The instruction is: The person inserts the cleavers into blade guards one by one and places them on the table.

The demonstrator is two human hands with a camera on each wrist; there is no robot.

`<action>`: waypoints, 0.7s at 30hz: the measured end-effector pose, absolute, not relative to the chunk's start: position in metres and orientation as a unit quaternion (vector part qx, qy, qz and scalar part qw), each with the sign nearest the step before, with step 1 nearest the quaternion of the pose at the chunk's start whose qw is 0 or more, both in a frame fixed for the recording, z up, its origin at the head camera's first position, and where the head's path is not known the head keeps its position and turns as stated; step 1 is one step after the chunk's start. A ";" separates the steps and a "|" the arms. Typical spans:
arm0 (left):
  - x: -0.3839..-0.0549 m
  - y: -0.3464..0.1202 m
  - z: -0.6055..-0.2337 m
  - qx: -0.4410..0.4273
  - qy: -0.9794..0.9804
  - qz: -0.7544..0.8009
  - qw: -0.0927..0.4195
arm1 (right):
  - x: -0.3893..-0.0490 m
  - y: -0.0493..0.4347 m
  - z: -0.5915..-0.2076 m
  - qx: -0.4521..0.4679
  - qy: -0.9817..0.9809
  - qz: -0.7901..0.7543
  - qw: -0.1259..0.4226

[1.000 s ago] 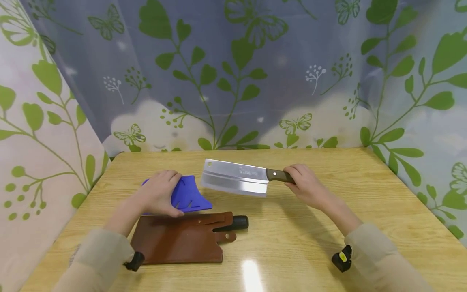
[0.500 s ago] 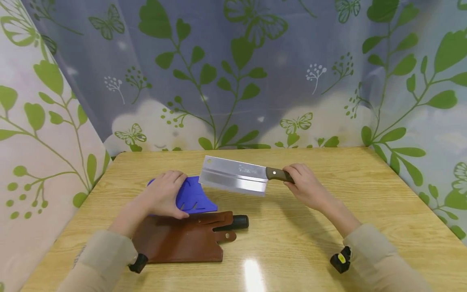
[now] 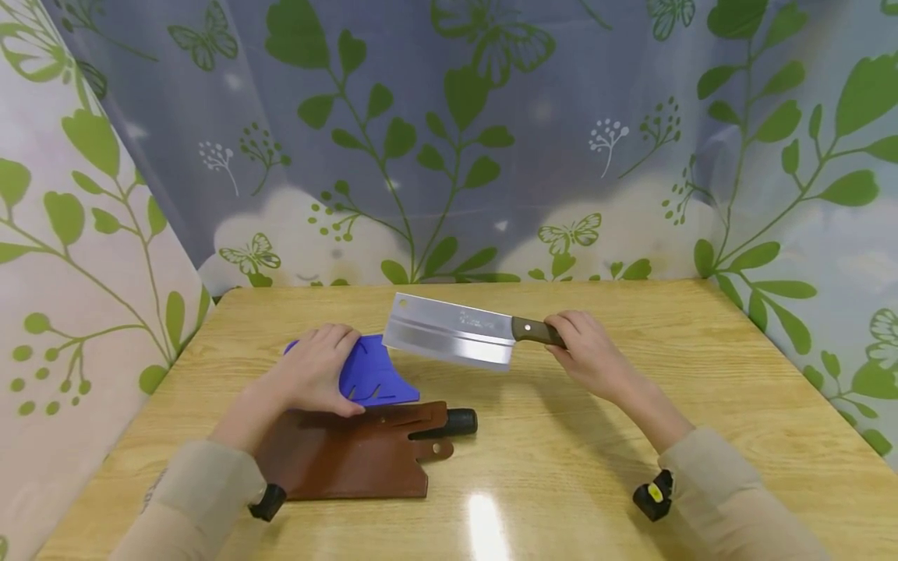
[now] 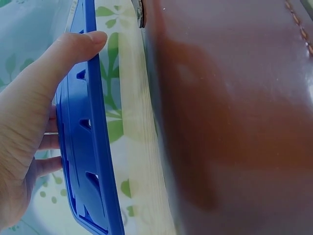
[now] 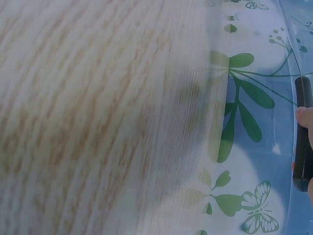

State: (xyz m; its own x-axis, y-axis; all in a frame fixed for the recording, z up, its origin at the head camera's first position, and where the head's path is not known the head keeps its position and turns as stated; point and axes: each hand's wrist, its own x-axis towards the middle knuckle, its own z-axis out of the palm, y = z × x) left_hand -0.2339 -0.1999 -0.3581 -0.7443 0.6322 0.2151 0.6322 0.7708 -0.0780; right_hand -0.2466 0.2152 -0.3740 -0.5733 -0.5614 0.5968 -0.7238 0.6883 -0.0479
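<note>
My right hand point(image 3: 589, 354) grips the wooden handle of a cleaver point(image 3: 449, 331). The blade points left, held above the table, and its lower left corner comes right up to a blue plastic blade guard point(image 3: 379, 374) in the head view. That guard is in my left hand point(image 3: 316, 370), thumb over the near edge and fingers on the far side; the left wrist view shows slots along the guard point(image 4: 80, 132). At the right border of the right wrist view, fingers wrap the cleaver handle point(image 5: 303, 152); the blade is out of sight there.
Just in front of the guard lies a brown leather sheath point(image 3: 351, 460) on the wooden table point(image 3: 561, 499), a black handle point(image 3: 461, 422) protruding from its right end. Curtains point(image 3: 435, 156) printed with leaves and butterflies stand along the table's back and sides.
My left hand has shifted slightly right with the blade guard, toward the cleaver. The cleaver's blade has tilted up a little at its left end.
</note>
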 end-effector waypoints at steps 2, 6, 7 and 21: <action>-0.234 -0.200 -0.358 -0.339 -0.934 -0.001 0.116 | -0.246 0.215 -0.373 0.365 -0.876 0.144 0.280; -0.234 -0.202 -0.358 -0.334 -0.936 -0.006 0.112 | -0.246 0.216 -0.372 0.366 -0.874 0.147 0.284; -0.234 -0.202 -0.358 -0.334 -0.936 -0.005 0.113 | -0.246 0.216 -0.372 0.366 -0.873 0.149 0.286; -0.230 -0.201 -0.359 -0.326 -0.939 -0.002 0.111 | -0.244 0.213 -0.373 0.369 -0.871 0.159 0.284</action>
State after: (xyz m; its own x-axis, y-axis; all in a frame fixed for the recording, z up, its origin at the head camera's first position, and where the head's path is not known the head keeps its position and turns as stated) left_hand -0.2302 -0.2010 -0.3589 -0.7627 0.6118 0.2097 0.6125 0.7874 -0.0694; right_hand -0.2444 0.2131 -0.3730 -0.5672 -0.5523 0.6109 -0.7322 0.6777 -0.0672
